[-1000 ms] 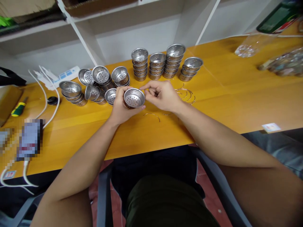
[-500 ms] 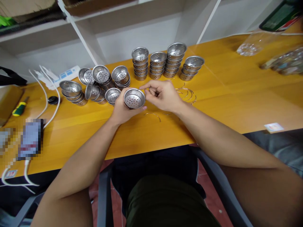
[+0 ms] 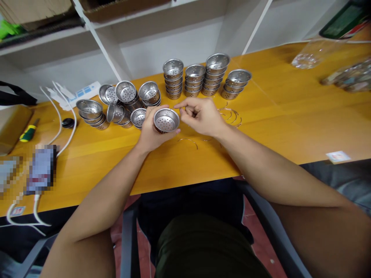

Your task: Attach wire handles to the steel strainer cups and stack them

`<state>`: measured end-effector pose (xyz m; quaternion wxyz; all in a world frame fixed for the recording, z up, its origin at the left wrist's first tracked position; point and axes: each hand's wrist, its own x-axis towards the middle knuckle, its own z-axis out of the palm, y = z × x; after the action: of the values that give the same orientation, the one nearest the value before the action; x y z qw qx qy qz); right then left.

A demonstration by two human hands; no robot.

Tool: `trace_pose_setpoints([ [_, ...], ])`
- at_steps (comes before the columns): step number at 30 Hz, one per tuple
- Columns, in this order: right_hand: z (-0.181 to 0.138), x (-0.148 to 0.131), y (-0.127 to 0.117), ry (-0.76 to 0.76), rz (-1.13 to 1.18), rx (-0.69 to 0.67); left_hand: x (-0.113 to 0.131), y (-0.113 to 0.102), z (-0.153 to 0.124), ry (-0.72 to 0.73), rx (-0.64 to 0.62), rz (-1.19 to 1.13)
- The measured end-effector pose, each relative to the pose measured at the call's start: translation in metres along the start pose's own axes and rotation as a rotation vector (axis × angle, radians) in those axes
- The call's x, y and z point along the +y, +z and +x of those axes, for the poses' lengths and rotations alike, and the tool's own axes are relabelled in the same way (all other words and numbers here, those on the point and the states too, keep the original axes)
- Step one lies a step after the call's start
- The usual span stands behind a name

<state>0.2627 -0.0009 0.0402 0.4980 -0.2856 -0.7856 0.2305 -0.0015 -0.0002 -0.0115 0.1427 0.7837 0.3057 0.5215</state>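
Observation:
My left hand point(image 3: 148, 133) is wrapped round a small perforated metal cup point(image 3: 166, 120), its mouth tilted up toward me. Thumb and fingers grip the cup's outer wall. Just right of its rim is my right hand point(image 3: 201, 116), with the index finger stretched toward the rim and the other fingers curled. A gap shows between index finger and thumb, and nothing is visible there. Thin curved wire strips point(image 3: 232, 116) lie on the table beyond my right wrist. Another wire strip point(image 3: 188, 141) lies below the cup.
Neat stacks of cups point(image 3: 174, 77) stand at the back. More cups point(image 3: 90, 110) sit in a looser group at left, some tipped. Further left are a power strip point(image 3: 87, 92), white cables, a screwdriver point(image 3: 28, 132) and a blurred-out device point(image 3: 41, 170). A plastic bottle point(image 3: 311, 54) lies at right.
The whole view has shifted slightly. My left hand still holds the cup, and my right index finger stays beside its rim with little visible movement.

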Motion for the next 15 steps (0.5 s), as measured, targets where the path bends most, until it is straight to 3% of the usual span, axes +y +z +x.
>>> trace_pose_setpoints([
  [5,-0.002,-0.003,0.003,-0.02,0.019,-0.017,0.001,0.001,0.0,0.01,0.037,-0.012],
  [15,-0.003,-0.008,0.012,0.066,-0.035,0.018,0.002,0.012,-0.003,-0.118,-0.017,-0.139],
])
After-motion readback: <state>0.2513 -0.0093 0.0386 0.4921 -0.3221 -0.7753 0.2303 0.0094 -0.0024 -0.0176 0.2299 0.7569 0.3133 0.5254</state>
